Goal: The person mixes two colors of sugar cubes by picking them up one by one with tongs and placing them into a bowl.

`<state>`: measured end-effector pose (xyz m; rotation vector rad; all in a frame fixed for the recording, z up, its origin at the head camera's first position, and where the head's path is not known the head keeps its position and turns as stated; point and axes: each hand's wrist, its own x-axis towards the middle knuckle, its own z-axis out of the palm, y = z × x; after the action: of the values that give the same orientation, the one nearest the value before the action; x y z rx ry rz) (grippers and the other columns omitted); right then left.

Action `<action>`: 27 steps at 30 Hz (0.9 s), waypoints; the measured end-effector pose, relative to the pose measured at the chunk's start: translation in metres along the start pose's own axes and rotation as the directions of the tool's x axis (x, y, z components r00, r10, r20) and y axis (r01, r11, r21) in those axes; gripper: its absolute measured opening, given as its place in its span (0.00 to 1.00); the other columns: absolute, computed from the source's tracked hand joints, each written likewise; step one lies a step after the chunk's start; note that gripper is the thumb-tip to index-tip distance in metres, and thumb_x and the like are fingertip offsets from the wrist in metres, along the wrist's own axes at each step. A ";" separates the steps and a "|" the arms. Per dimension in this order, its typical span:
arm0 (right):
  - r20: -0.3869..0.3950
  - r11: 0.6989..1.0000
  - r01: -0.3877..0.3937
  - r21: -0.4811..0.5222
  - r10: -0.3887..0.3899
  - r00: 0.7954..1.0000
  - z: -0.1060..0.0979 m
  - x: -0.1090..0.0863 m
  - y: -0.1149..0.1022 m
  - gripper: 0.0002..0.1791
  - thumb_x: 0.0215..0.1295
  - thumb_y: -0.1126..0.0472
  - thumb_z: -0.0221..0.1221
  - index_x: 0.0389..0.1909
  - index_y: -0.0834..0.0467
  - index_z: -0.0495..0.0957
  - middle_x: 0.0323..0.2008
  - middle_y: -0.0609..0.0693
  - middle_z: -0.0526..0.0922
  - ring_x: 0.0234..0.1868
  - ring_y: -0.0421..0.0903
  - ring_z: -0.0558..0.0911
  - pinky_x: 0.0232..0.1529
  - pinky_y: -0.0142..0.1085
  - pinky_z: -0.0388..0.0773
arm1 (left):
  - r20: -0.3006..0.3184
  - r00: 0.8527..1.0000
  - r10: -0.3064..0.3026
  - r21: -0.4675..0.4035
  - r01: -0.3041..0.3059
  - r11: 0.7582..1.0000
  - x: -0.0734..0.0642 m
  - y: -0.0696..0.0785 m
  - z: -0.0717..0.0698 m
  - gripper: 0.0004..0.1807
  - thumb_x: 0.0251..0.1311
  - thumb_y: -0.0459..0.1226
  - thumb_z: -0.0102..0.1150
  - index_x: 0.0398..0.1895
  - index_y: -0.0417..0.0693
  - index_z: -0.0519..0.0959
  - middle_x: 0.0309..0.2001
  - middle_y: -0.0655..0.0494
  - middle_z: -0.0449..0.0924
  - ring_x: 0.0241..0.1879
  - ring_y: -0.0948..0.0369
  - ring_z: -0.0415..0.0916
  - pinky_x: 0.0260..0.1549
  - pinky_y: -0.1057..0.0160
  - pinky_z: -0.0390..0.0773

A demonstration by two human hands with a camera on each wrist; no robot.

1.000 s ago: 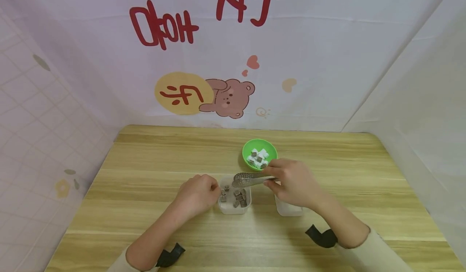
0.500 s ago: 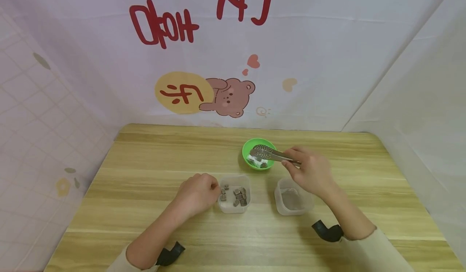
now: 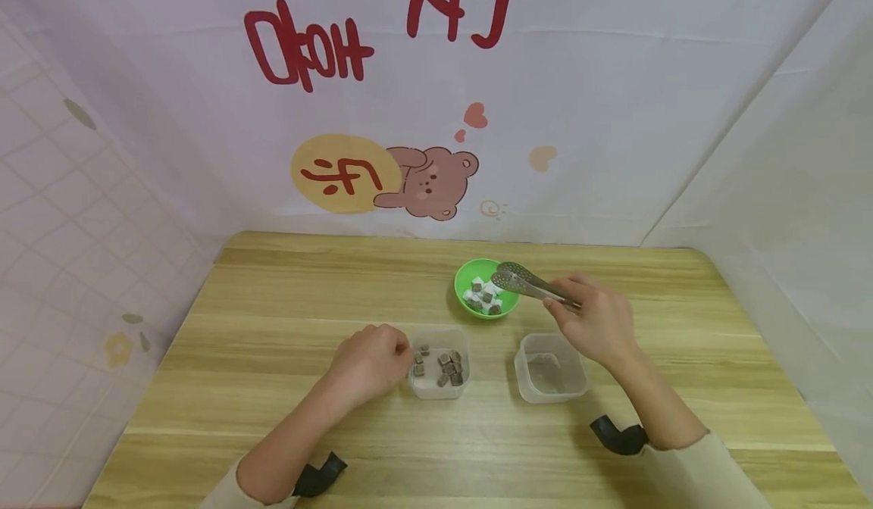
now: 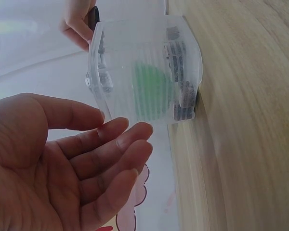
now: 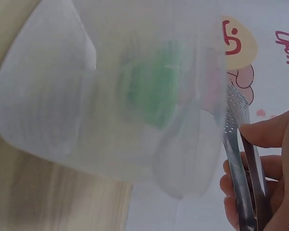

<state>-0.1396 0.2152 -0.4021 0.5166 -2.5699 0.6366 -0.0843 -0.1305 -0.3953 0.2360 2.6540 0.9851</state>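
Note:
My right hand (image 3: 600, 320) holds metal food tongs (image 3: 532, 283) with perforated, rounded ends. The ends are slightly apart over the right rim of a green bowl (image 3: 462, 285), with nothing between them. White pieces (image 3: 479, 282) and small brown cubes (image 3: 487, 297) lie in the bowl. My left hand (image 3: 371, 361) is at the left side of a clear plastic container (image 3: 439, 395); in the left wrist view its thumb and index fingertips pinch the rim corner, the other fingers loosely curved. Several brown cubes (image 3: 450, 369) sit inside that container.
A second clear plastic container (image 3: 551, 397) stands right of the first, below my right hand. All stand on a wood-grain table (image 3: 307, 289). Behind rises a white printed cloth (image 3: 586, 115) with a bear drawing, and cloth also hangs at both sides.
My right hand has carried the tongs from above the left container to the bowl, dipped them over its contents, then drawn back right with the ends parted. The left hand stays put.

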 end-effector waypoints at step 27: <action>0.001 0.991 0.108 0.078 -0.108 0.994 -0.004 -0.014 -0.042 0.17 0.55 0.58 0.74 0.46 0.58 0.88 0.42 0.49 0.89 0.44 0.51 0.85 0.37 0.49 0.80 | -0.006 1.000 0.004 0.005 -0.004 1.000 0.000 -0.002 0.001 0.20 0.70 0.37 0.58 0.16 0.53 0.76 0.12 0.63 0.61 0.13 0.65 0.56 0.15 0.65 0.56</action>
<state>-0.1078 0.1864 -0.3911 0.6792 -2.5096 0.7005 -0.0842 -0.1317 -0.3976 0.2401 2.6625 0.9825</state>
